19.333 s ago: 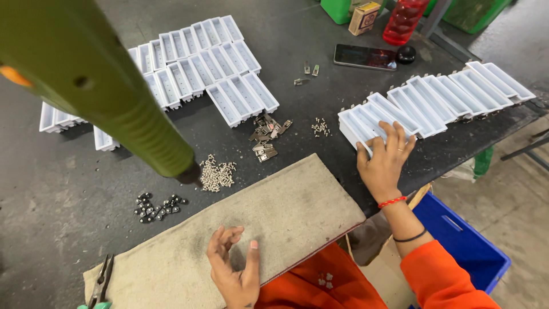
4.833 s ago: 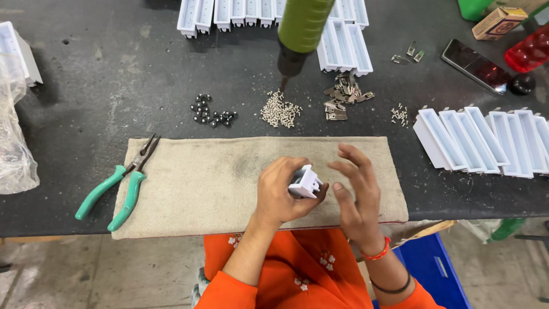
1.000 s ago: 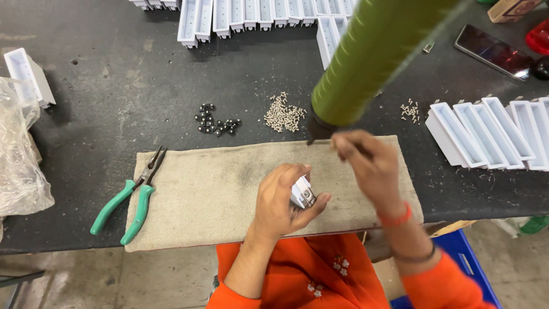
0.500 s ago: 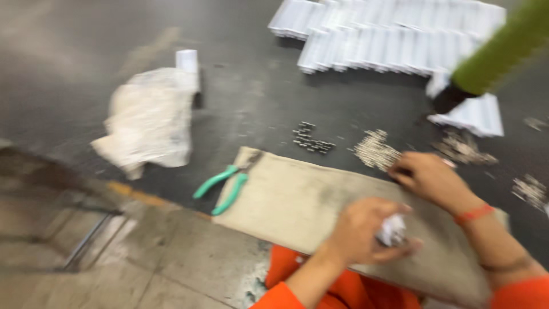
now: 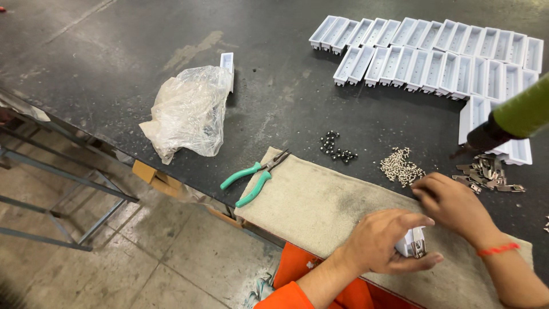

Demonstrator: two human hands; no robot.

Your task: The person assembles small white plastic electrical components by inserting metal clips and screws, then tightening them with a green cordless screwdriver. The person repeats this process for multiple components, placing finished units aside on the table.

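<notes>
My left hand grips a small white plastic housing with a metal clip on its side, held over the beige cloth mat. My right hand rests with curled fingers at the mat's far edge, beside a pile of small silver screws and a heap of metal clips. Whether its fingers pinch anything is hidden. A green hanging power screwdriver points down just above the clips.
Green-handled pliers lie at the mat's left corner. Small black beads sit behind the mat. Rows of white plastic housings fill the far right of the dark table. A crumpled clear plastic bag lies to the left, near the table edge.
The view has swung left, then steadied. My right hand stayed by the screws at the mat's far edge. My left hand still holds the white housing.
</notes>
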